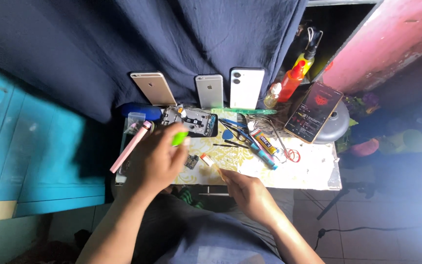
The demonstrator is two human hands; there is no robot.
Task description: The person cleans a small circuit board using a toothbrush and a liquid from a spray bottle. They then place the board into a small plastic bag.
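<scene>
My left hand [155,161] hovers over the near left of the small table [318,178], fingers curled around a bright green tool [179,138], its tip blurred; my right hand [247,193], at the near edge, pinches a thin stick with an orange-and-white tip [210,162]; just beyond, an opened phone [191,121] lies flat, its grey insides and circuitry exposed.

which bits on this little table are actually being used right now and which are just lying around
In use:
- left hand holding a bright green tool
- right hand holding a thin orange-tipped brush
- small dark circuit board
- opened phone body

Lying about:
- three phones propped upright
- orange squeeze bottle
- pink stick-shaped tool
- blue-capped glue tube
</scene>
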